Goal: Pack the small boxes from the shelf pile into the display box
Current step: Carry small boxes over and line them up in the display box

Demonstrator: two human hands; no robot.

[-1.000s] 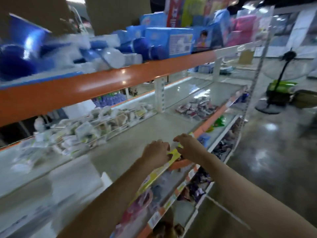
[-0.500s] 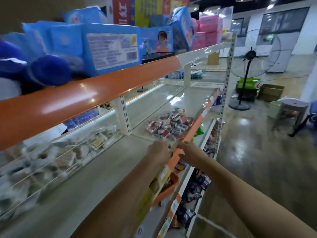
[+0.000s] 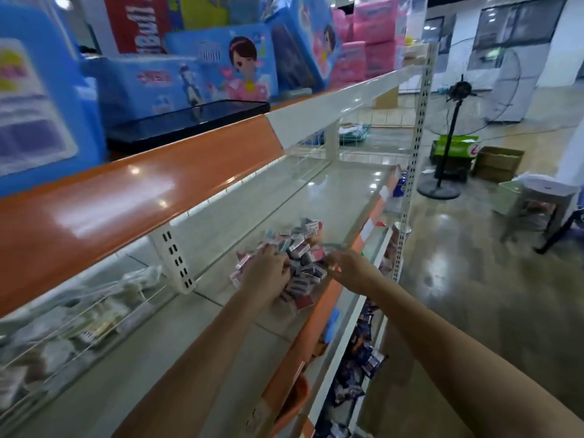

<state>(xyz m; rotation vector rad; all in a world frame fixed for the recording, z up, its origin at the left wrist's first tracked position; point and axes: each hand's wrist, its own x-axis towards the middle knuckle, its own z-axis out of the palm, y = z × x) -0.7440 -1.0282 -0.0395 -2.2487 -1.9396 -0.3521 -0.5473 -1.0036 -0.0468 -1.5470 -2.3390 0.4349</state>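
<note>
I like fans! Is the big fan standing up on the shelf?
No, the fan stands on the floor, off beyond the end of the shelf.

The light around me is even and fairly bright, coming from overhead. It throws white glare spots onto the glossy orange shelf edge and the polished floor. Motion blur smears the blue packs at my left and the bagged goods below. Straight shelf lines bow towards the frame edges. The small boxes look soft.
</note>
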